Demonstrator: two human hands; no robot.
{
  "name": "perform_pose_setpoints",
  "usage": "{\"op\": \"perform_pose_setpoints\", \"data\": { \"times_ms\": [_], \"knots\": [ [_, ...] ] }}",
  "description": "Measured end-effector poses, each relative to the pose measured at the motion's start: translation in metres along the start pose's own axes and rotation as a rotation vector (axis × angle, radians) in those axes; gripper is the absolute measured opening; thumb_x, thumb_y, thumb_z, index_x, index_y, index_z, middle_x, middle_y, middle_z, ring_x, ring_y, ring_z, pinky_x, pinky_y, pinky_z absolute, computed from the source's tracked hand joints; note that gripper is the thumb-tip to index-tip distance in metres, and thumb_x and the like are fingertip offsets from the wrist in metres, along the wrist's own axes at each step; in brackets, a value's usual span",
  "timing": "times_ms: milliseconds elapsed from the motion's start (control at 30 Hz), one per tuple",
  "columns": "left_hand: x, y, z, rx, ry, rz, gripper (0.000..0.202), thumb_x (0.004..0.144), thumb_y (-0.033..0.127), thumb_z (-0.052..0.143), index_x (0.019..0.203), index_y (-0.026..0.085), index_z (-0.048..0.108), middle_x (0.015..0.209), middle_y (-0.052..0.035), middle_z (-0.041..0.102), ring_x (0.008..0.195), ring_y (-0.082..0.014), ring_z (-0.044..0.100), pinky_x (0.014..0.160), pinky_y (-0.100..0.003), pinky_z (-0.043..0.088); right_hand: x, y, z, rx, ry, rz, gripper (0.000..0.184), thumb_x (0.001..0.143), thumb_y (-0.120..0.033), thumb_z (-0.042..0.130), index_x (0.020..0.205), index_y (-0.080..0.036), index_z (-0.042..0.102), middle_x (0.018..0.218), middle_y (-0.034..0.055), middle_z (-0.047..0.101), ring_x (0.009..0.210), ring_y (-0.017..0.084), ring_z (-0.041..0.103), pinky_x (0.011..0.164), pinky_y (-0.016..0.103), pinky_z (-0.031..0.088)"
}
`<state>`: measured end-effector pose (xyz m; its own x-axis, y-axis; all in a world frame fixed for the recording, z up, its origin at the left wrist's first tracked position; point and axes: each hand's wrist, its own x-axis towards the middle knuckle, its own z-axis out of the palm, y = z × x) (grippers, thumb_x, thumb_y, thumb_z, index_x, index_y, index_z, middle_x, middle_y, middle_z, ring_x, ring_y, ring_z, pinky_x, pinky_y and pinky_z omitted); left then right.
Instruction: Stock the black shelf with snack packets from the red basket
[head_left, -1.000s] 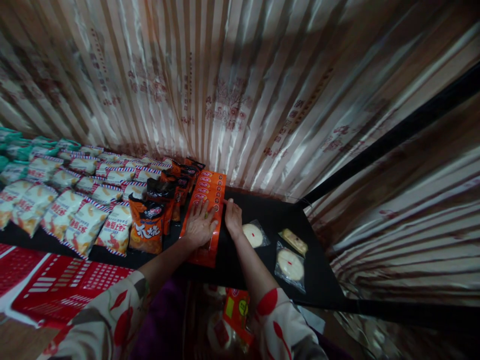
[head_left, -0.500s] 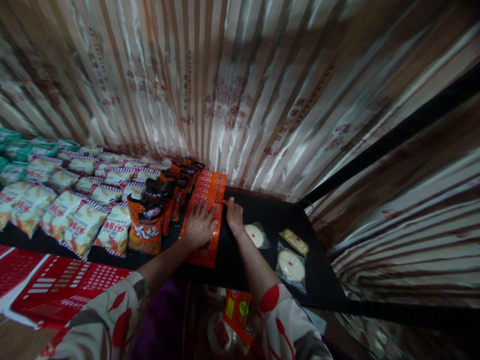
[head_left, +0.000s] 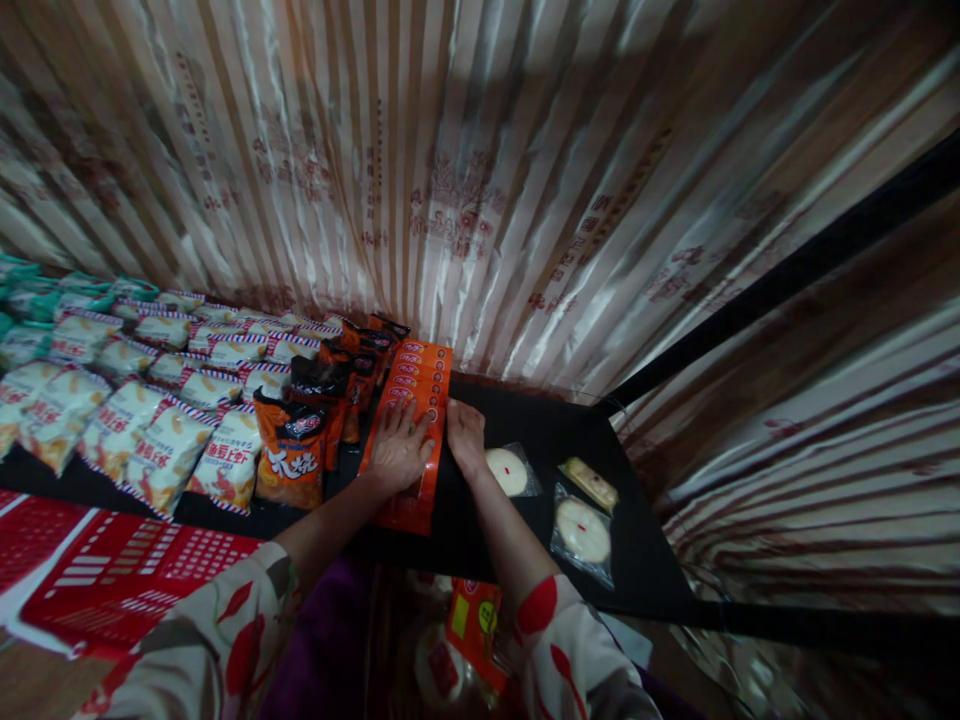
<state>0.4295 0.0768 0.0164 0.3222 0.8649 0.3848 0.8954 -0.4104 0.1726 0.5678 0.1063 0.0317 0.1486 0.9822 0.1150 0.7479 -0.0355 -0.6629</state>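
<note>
The left hand [head_left: 397, 450] lies palm down, fingers slightly apart, on the flat orange packaging [head_left: 418, 385], which sits on the black counter [head_left: 525, 415] just right of the orange snack bags [head_left: 291, 458]. The right hand [head_left: 468, 436] curls at its right edge; whether those fingers pinch it, there's no telling. Looks like a smoothing and lining-up step; next calls for light, even pressure, edge kept straight.
</note>
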Motion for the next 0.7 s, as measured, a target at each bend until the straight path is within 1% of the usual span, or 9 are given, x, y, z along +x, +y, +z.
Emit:
{"op": "perform_pose_setpoints", "data": {
  "times_ms": [33,100,167,267,367,500,600,700],
  "knots": [
    [0.0,0.0,0.0,-0.001,-0.003,0.002,0.047,0.086,0.038,0.045,0.131,0.023,0.048,0.14,-0.0109,0.042,0.134,-0.0304,0.029,0.109,-0.051,0.021,-0.004,0.0,0.001,-0.049,0.04,-0.043,0.044,0.092,-0.032,0.029,0.117,-0.013,0.06,0.123,0.0097,0.059,0.12,0.021,0.043,0.101,0.037,0.027],
    [0.0,0.0,0.0,-0.004,-0.007,0.005,0.048,0.086,0.037,0.046,0.131,0.023,0.047,0.141,-0.0112,0.041,0.133,-0.0308,0.029,0.109,-0.052,0.022,-0.013,0.0,0.001,-0.132,0.114,-0.124,0.039,0.087,-0.025,0.039,0.118,-0.015,0.059,0.126,0.0087,0.056,0.123,0.023,0.037,0.1,0.038,0.029],
    [0.0,0.0,0.001,-0.008,-0.003,0.003,0.048,0.085,0.037,0.048,0.131,0.024,0.047,0.141,-0.0105,0.041,0.133,-0.0308,0.03,0.108,-0.053,0.022,-0.022,-0.001,0.002,-0.186,0.139,-0.154,0.038,0.085,-0.021,0.041,0.118,-0.017,0.06,0.124,0.0083,0.057,0.122,0.025,0.035,0.098,0.039,0.032],
    [-0.001,0.0,0.001,-0.012,0.002,-0.003,0.047,0.085,0.036,0.047,0.131,0.025,0.047,0.141,-0.0094,0.042,0.133,-0.0307,0.031,0.107,-0.053,0.023,-0.034,-0.004,0.004,-0.238,0.133,-0.129,0.037,0.086,-0.021,0.04,0.115,-0.018,0.061,0.121,0.0083,0.06,0.122,0.026,0.035,0.097,0.042,0.031],
    [-0.001,0.0,0.0,-0.017,-0.002,-0.007,0.046,0.086,0.035,0.046,0.13,0.024,0.048,0.141,-0.0097,0.042,0.132,-0.0308,0.032,0.108,-0.052,0.024,-0.04,-0.006,0.008,-0.271,0.115,-0.105,0.037,0.088,-0.025,0.038,0.115,-0.017,0.061,0.12,0.0081,0.061,0.122,0.027,0.035,0.099,0.043,0.028],
    [-0.001,0.0,-0.002,-0.017,0.013,0.003,0.045,0.087,0.035,0.043,0.129,0.023,0.049,0.141,-0.0094,0.042,0.132,-0.0299,0.032,0.109,-0.051,0.023,-0.041,-0.003,0.012,-0.271,0.109,-0.081,0.039,0.089,-0.025,0.036,0.118,-0.014,0.059,0.12,0.0085,0.061,0.123,0.026,0.035,0.102,0.041,0.025],
    [-0.002,0.0,-0.002,-0.013,0.026,0.006,0.044,0.088,0.035,0.042,0.129,0.023,0.05,0.14,-0.0089,0.043,0.132,-0.0295,0.032,0.109,-0.05,0.022,-0.042,0.001,0.015,-0.248,0.118,-0.078,0.039,0.088,-0.025,0.037,0.12,-0.015,0.057,0.122,0.0072,0.06,0.123,0.025,0.036,0.102,0.039,0.026],
    [-0.002,0.0,-0.002,-0.013,0.029,0.013,0.043,0.088,0.034,0.041,0.128,0.023,0.05,0.14,-0.0085,0.043,0.133,-0.0289,0.031,0.11,-0.05,0.021,-0.042,0.003,0.018,-0.257,0.138,-0.072,0.039,0.088,-0.025,0.038,0.121,-0.016,0.057,0.124,0.0068,0.059,0.123,0.026,0.037,0.102,0.039,0.027]
  ]
}}
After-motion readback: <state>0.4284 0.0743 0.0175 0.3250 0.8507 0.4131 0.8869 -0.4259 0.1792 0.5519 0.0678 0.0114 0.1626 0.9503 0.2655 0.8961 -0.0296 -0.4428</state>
